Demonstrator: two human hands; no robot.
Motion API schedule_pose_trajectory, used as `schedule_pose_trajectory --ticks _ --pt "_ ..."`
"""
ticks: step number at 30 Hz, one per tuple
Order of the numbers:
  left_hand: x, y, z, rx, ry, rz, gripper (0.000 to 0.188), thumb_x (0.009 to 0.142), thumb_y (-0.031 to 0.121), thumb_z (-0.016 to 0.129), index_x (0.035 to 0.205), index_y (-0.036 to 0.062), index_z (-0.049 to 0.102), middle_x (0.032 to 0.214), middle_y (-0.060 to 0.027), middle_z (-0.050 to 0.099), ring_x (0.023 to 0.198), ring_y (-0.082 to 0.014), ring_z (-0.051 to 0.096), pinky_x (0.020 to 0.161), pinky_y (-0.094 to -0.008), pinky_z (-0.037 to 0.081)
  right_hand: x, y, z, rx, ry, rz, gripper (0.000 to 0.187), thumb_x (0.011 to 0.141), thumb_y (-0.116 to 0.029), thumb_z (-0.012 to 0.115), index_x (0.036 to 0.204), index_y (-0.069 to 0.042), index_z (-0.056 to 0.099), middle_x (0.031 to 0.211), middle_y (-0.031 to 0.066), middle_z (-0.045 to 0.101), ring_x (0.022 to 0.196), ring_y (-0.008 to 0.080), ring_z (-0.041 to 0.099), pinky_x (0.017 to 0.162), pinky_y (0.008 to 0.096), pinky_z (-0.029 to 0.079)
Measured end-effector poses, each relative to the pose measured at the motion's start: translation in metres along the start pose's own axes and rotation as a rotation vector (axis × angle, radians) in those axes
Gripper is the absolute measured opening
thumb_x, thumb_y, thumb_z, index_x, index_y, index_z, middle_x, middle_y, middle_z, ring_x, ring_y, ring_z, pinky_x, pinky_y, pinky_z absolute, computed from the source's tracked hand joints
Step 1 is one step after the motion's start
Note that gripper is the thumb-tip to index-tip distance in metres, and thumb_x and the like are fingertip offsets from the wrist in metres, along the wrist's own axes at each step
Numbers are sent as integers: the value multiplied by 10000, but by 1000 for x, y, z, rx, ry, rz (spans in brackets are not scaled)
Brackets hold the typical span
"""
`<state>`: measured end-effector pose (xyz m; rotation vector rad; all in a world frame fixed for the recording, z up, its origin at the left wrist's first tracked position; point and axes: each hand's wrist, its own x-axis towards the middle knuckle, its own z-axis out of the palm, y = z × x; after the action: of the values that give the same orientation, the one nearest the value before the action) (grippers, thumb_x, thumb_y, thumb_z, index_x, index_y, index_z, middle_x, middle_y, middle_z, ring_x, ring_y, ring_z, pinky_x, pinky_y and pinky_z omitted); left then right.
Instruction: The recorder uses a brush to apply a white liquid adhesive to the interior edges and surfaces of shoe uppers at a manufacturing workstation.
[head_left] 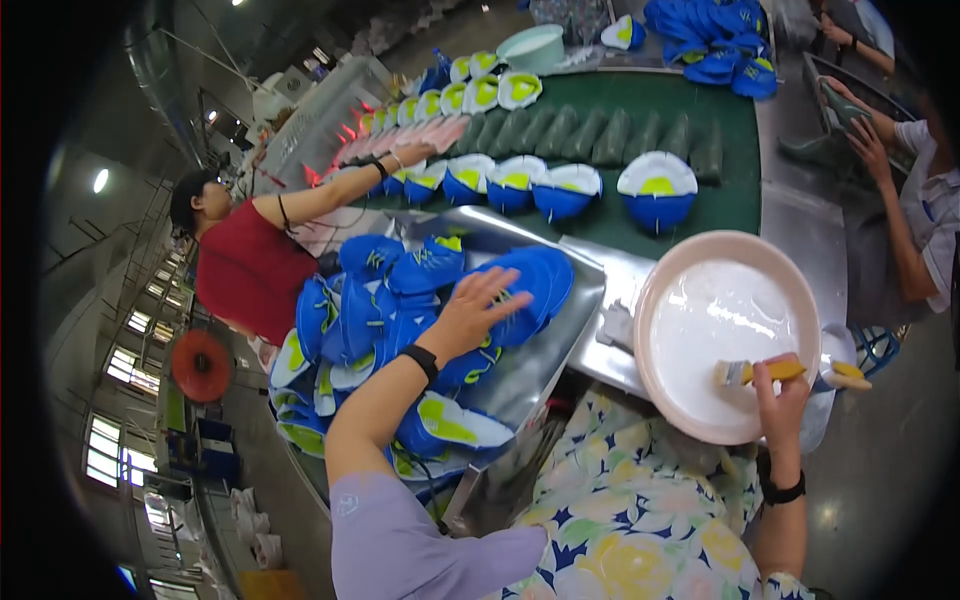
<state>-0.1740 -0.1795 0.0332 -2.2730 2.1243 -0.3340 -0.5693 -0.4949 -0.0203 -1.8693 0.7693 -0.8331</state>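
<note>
My left hand [478,308] is open, fingers spread, over a stack of blue shoe uppers [545,280] on a metal tray [575,335]. Whether the fingertips touch the top upper, I cannot tell. More uppers, blue with white and lime linings, lie heaped [375,300] left of that hand. My right hand [783,400] is closed round the yellow handle of a paintbrush [738,373]. Its bristles point left, over or at the white liquid [700,335] in a round pale pink basin [650,300].
Beyond the tray runs a green conveyor belt [735,130] with rows of dark green shoe lasts [615,135] and blue uppers [565,190]. A person in red [250,260] reaches across at left. Another person [920,200] handles a last at right. A second brush [848,377] lies beside the basin.
</note>
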Motion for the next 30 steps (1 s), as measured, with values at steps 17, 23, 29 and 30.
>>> schedule_pose_trajectory --ticks 17,23,29,30 --pt "-62 -115 -66 -402 382 -584 370 780 -15 628 1143 19 689 1022 -132 710 956 -273 684 844 -324 516 46 -47 9 -5 -314 4 234 913 -189 716 958 33 659 770 113 697 691 176 676 666 288 524" --pt "-63 -132 -96 -517 278 -712 281 880 37 585 1138 2 690 1011 -88 714 940 -169 656 848 -299 503 46 -63 33 -74 -478 -96 260 899 -225 724 930 17 634 789 177 675 688 299 671 659 359 518" --pt "-55 -139 -103 -1091 513 -639 278 921 43 533 1155 -32 663 1057 -100 719 959 -147 656 847 -289 509 37 -57 34 -131 -445 -156 267 897 -232 719 895 4 593 772 199 656 716 391 659 654 426 507" --pt "-61 -147 -105 -549 244 -579 263 960 84 529 1153 -30 668 1059 -92 718 946 -140 657 835 -282 521 30 -61 33 -120 -451 -162 267 897 -232 719 895 4 593 772 199 656 716 391 659 654 426 507"
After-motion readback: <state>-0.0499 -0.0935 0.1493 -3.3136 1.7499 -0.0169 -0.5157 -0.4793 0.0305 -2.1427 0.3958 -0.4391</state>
